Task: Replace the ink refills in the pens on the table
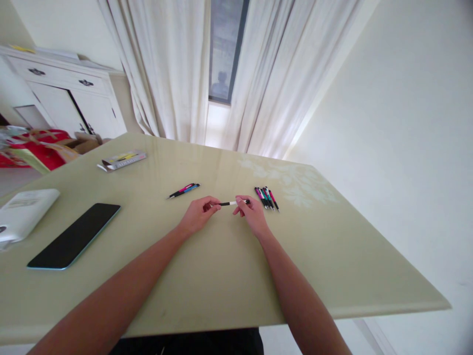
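Note:
Between my two hands a black and white pen (226,203) lies level, just above or on the table. The fingertips of my left hand (199,213) pinch its dark left end. Closed round its right end is my right hand (251,213), which hides part of the barrel. Right of that hand, several pens (266,198) with pink, purple and teal barrels lie side by side. On the left, a pink and black pen (181,191) and a blue and black pen (190,189) lie together.
The pale green table (207,286) has a black tablet-like device (76,236) and a white device (27,212) at left. An opened pen box (123,160) sits farther back. Curtains (173,69) hang behind; a white cabinet (66,88) and red bags (44,148) stand at far left.

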A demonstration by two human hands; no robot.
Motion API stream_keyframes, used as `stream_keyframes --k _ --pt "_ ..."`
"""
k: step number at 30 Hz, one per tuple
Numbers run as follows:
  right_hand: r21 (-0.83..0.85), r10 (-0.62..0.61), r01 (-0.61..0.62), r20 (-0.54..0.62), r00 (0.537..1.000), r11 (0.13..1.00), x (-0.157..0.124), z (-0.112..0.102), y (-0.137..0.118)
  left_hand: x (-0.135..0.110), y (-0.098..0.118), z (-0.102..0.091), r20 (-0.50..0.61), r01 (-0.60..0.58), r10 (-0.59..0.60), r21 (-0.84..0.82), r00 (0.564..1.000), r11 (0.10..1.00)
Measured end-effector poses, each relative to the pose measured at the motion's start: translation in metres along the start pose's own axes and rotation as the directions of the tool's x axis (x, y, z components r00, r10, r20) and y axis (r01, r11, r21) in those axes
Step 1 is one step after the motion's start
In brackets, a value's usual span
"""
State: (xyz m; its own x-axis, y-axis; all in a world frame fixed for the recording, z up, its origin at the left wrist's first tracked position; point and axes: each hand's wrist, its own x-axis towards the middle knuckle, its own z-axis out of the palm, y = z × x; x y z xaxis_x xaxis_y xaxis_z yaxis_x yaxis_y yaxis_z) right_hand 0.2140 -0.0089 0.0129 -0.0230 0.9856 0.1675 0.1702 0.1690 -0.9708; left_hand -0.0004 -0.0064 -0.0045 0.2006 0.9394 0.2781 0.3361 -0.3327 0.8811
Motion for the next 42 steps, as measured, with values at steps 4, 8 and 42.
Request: stream_keyframes --k 4,8,42 --pt "0.076 -0.019 0.022 -0.047 0.999 0.997 0.001 0.000 0.001 0.000 0.004 0.002 0.009 -0.011 0.011 0.008 1.000 1.000" --pt "0.056 -0.012 0.009 0.041 0.999 0.998 -0.001 -0.003 -0.003 0.000 0.004 -0.002 0.014 -0.018 0.017 0.025 1.000 1.000" --pt "-0.633 -0.235 -0.088 -0.408 0.882 0.769 0.016 -0.077 0.009 0.020 -0.020 -0.051 -0.338 0.082 0.027 0.306 0.941 0.948"
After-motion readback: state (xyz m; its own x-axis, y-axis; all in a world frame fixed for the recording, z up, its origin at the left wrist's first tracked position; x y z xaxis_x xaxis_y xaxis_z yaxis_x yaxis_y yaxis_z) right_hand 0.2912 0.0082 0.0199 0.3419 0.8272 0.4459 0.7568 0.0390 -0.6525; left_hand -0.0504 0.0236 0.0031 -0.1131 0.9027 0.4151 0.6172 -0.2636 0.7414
